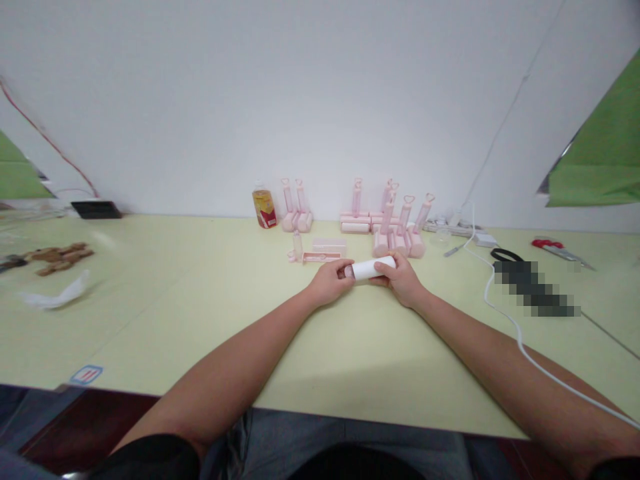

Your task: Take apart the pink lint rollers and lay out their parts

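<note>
Between my two hands a white lint-roller refill (367,269) lies level, just above or on the table. My left hand (331,283) is closed around a pale pink end piece (349,272) that meets the left end of the roll; fingers partly hide it. My right hand (400,280) grips the right end of the roll, thumb on top. Just behind my left hand are an opened pink lint-roller case (324,257), its clear cover (329,245) and a small pink handle (297,247).
Several pink lint rollers (400,241) stand upright behind my right hand, with two more (297,220) near a yellow-labelled bottle (265,207). Rightward lie a white cable (487,287), a power strip (450,229) and red-handled scissors (547,244). A brown object (63,257) and crumpled plastic (57,293) lie left.
</note>
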`<move>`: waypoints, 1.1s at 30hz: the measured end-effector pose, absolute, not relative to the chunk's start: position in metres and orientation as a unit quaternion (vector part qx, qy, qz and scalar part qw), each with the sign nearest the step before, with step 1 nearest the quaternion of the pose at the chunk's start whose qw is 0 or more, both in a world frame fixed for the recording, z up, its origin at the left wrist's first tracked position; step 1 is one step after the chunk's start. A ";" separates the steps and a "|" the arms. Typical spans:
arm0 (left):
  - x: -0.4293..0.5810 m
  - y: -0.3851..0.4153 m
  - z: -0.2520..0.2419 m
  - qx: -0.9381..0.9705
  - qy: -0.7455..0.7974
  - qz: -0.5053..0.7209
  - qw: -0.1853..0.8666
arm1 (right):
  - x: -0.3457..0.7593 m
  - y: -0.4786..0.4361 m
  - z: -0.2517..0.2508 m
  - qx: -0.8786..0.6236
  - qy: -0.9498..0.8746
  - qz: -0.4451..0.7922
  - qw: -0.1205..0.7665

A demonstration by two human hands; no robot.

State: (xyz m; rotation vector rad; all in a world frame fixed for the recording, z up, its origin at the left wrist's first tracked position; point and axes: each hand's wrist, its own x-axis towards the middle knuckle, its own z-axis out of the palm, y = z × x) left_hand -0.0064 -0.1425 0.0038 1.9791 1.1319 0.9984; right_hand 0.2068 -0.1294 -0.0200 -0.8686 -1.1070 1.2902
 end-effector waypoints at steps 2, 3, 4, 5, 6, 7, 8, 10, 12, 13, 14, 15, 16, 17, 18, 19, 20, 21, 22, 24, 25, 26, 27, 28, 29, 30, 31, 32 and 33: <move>-0.006 -0.142 0.003 0.751 0.413 0.388 0.338 | 0.208 -0.129 -0.020 -0.364 -0.467 0.566 0.574; -0.006 -0.142 0.002 0.747 0.405 0.396 0.348 | 0.209 -0.129 -0.020 -0.361 -0.467 0.570 0.572; -0.006 -0.141 0.000 0.742 0.396 0.404 0.359 | 0.209 -0.129 -0.020 -0.359 -0.467 0.573 0.569; -0.006 -0.140 -0.001 0.736 0.389 0.413 0.369 | 0.209 -0.129 -0.020 -0.358 -0.469 0.575 0.566; -0.006 -0.138 -0.003 0.728 0.384 0.424 0.378 | 0.209 -0.129 -0.020 -0.359 -0.472 0.576 0.563; -0.006 -0.137 -0.005 0.718 0.379 0.436 0.387 | 0.209 -0.129 -0.020 -0.360 -0.476 0.575 0.560; -0.006 -0.135 -0.006 0.707 0.375 0.449 0.396 | 0.209 -0.129 -0.021 -0.361 -0.480 0.573 0.558; -0.006 -0.132 -0.007 0.684 0.372 0.476 0.409 | 0.209 -0.128 -0.021 -0.361 -0.488 0.570 0.554; -0.006 -0.130 -0.007 0.664 0.375 0.499 0.412 | 0.209 -0.128 -0.021 -0.362 -0.494 0.570 0.548; -0.006 -0.130 -0.007 0.658 0.382 0.507 0.406 | 0.209 -0.128 -0.021 -0.363 -0.497 0.572 0.543; -0.006 -0.129 -0.006 0.653 0.391 0.514 0.395 | 0.209 -0.129 -0.020 -0.363 -0.500 0.576 0.535; -0.007 -0.129 -0.005 0.651 0.401 0.519 0.382 | 0.210 -0.129 -0.020 -0.363 -0.504 0.582 0.525; -0.007 -0.130 -0.004 0.650 0.410 0.522 0.370 | 0.210 -0.130 -0.019 -0.362 -0.509 0.589 0.513; -0.007 -0.130 -0.002 0.649 0.416 0.525 0.359 | 0.211 -0.131 -0.018 -0.359 -0.516 0.596 0.500; -0.007 -0.131 -0.001 0.650 0.420 0.527 0.351 | 0.211 -0.132 -0.018 -0.355 -0.525 0.602 0.486; -0.007 -0.132 0.001 0.653 0.420 0.528 0.345 | 0.212 -0.133 -0.017 -0.350 -0.535 0.606 0.473; -0.008 -0.133 0.002 0.656 0.419 0.527 0.339 | 0.212 -0.134 -0.016 -0.345 -0.545 0.608 0.463; -0.008 -0.134 0.004 0.662 0.419 0.526 0.332 | 0.212 -0.135 -0.016 -0.340 -0.554 0.609 0.455; -0.008 -0.135 0.005 0.667 0.419 0.524 0.324 | 0.212 -0.137 -0.015 -0.336 -0.562 0.608 0.449; -0.007 -0.137 0.006 0.679 0.420 0.514 0.312 | 0.212 -0.140 -0.013 -0.330 -0.575 0.607 0.439; -0.007 -0.138 0.007 0.685 0.419 0.509 0.311 | 0.212 -0.141 -0.012 -0.327 -0.581 0.605 0.435; -0.007 -0.139 0.007 0.690 0.415 0.506 0.310 | 0.212 -0.142 -0.010 -0.325 -0.588 0.601 0.433; -0.006 -0.140 0.007 0.694 0.409 0.504 0.311 | 0.211 -0.144 -0.010 -0.324 -0.595 0.595 0.432; -0.005 -0.140 0.006 0.697 0.402 0.506 0.312 | 0.211 -0.145 -0.009 -0.323 -0.603 0.587 0.432; -0.005 -0.141 0.006 0.698 0.396 0.508 0.313 | 0.211 -0.145 -0.009 -0.322 -0.611 0.579 0.434; -0.004 -0.141 0.006 0.698 0.390 0.512 0.313 | 0.211 -0.146 -0.009 -0.320 -0.617 0.571 0.436; -0.004 -0.141 0.006 0.699 0.385 0.516 0.313 | 0.210 -0.146 -0.009 -0.319 -0.622 0.565 0.438; -0.003 -0.142 0.005 0.699 0.382 0.518 0.312 | 0.210 -0.146 -0.010 -0.317 -0.625 0.561 0.441; -0.003 -0.142 0.005 0.700 0.381 0.518 0.311 | 0.210 -0.146 -0.010 -0.317 -0.627 0.557 0.443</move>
